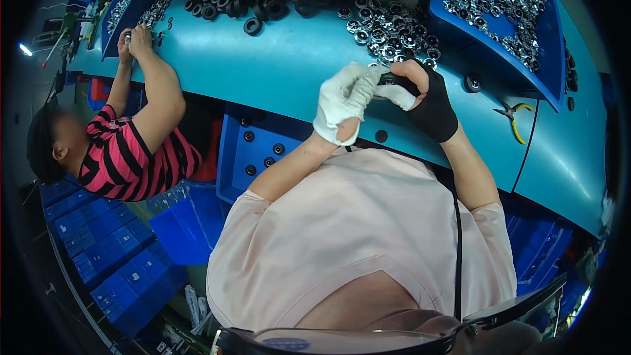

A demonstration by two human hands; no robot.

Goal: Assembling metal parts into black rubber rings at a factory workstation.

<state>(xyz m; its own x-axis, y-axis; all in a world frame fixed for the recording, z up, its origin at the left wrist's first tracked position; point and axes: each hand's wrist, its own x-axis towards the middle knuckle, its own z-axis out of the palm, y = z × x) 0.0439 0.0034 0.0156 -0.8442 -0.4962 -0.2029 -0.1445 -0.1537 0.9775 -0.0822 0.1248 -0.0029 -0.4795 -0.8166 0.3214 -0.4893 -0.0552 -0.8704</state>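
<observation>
My left hand [343,100], in a white glove, meets my right hand [432,104], in a black glove with bare fingertips, above the bench's near edge. Between them they grip a small black wheel [388,79], mostly hidden by the fingers. Both hands are closed around it. Just beyond lies a heap of chrome wheel hubs [394,34], some with black parts. A single black wheel with a shiny centre [472,83] rests right of my right hand. A small dark disc [381,136] lies on the bench below my hands.
Yellow-handled pliers [516,118] lie at right, beside a blue bin [555,59] full of chrome hubs. Black rubber tyres [253,25] are piled at the back. A blue tray [227,158] with several wheels sits at left. A co-worker in a striped shirt [141,158] works at far left.
</observation>
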